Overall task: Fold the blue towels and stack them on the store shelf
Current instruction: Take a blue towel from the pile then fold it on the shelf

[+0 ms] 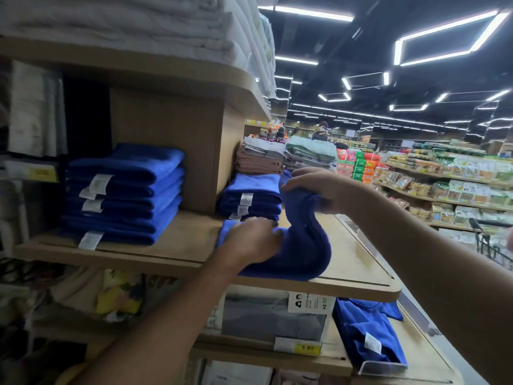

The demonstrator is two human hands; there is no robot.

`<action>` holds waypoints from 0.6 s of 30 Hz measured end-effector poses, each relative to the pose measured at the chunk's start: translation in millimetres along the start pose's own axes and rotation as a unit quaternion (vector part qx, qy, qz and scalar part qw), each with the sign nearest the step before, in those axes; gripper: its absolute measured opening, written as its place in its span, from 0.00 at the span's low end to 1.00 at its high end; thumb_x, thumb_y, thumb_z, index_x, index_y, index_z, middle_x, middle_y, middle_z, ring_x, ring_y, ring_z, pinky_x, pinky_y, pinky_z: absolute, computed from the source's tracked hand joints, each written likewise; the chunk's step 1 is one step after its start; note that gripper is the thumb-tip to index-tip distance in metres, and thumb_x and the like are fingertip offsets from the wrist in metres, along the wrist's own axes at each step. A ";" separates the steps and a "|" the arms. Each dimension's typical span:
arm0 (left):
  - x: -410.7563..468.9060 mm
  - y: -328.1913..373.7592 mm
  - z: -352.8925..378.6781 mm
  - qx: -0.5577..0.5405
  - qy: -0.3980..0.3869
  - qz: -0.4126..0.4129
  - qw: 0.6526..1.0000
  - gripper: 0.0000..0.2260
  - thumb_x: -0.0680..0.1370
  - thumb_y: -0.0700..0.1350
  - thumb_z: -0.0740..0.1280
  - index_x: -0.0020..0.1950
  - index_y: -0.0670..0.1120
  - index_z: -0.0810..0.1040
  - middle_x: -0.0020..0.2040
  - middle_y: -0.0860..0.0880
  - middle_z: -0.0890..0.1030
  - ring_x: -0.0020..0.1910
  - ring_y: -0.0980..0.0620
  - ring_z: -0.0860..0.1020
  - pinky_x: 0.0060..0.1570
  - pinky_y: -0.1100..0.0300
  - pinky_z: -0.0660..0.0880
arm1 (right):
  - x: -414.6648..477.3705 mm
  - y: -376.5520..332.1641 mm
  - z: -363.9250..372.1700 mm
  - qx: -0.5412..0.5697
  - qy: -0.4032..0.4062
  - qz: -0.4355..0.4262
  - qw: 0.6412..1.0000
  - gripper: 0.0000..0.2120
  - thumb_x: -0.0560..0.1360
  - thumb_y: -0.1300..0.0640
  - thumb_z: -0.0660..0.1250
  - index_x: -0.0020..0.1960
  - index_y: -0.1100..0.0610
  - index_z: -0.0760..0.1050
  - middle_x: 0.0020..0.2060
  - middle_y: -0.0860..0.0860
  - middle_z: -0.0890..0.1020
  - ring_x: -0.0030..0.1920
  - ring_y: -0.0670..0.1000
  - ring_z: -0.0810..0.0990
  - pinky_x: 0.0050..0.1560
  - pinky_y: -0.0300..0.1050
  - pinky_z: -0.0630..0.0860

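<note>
A blue towel (305, 240) lies half folded on the wooden shelf (361, 268). My left hand (251, 241) presses its lower left part down, fingers curled on the cloth. My right hand (319, 187) grips the towel's upper edge and lifts it above the shelf. Behind it stands a short stack of folded blue towels (251, 197). A taller stack of folded blue towels (125, 193) sits further left on the same shelf. Another unfolded blue towel (366, 332) lies on the lower shelf at the right.
White towels (138, 23) are piled on the shelf above. Brown and grey towels (261, 159) are stacked behind the short blue stack. Grey packaged goods (274, 315) sit below. A shopping cart (488, 240) and grocery shelves (444, 184) are at the right.
</note>
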State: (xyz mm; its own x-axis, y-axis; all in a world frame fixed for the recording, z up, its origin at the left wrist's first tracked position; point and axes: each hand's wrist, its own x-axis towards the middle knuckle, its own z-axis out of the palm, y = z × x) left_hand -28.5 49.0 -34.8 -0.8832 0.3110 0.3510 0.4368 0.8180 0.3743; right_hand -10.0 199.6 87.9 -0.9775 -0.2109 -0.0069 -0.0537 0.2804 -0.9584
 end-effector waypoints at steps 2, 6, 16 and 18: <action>4.4 -29.4 -16.5 -0.164 0.073 -0.045 0.983 0.18 0.75 0.52 0.52 0.48 0.46 0.80 0.57 0.43 0.83 0.57 0.41 0.79 0.57 0.49 0.75 | 8.0 0.7 17.3 -0.032 -0.001 -0.006 0.999 0.14 0.78 0.70 0.64 0.38 0.58 0.65 0.31 0.55 0.67 0.31 0.51 0.67 0.35 0.44 0.61; 10.1 -73.9 -23.7 -0.481 0.150 -0.185 0.844 0.12 0.84 0.40 0.56 0.57 0.43 0.78 0.56 0.40 0.79 0.50 0.46 0.77 0.49 0.54 0.74 | 30.2 -2.5 58.7 -0.129 0.015 -0.003 0.992 0.11 0.77 0.67 0.66 0.40 0.57 0.67 0.34 0.56 0.69 0.33 0.52 0.70 0.30 0.39 0.67; 14.6 -92.2 -15.2 -0.495 0.136 -0.194 0.836 0.10 0.83 0.44 0.60 0.55 0.43 0.81 0.59 0.41 0.81 0.58 0.45 0.79 0.62 0.51 0.75 | 48.6 34.0 88.4 -0.213 -0.003 0.019 0.977 0.10 0.79 0.54 0.67 0.55 0.60 0.76 0.37 0.52 0.80 0.29 0.48 0.79 0.29 0.37 0.77; 14.3 -89.3 -15.1 -0.447 0.128 -0.156 0.871 0.14 0.80 0.48 0.61 0.59 0.44 0.81 0.63 0.43 0.80 0.65 0.48 0.76 0.71 0.50 0.68 | 43.8 32.3 63.6 -0.191 0.042 -0.036 0.980 0.12 0.81 0.56 0.63 0.58 0.62 0.79 0.40 0.53 0.82 0.34 0.49 0.80 0.35 0.40 0.79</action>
State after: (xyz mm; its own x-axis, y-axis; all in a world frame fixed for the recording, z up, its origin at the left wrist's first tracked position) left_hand -77.6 -26.9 -50.3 -0.9659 -0.0707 0.2490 0.2411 0.1040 0.9649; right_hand -41.6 139.8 38.6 -0.9807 -0.1699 0.0965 -0.1807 0.6004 -0.7790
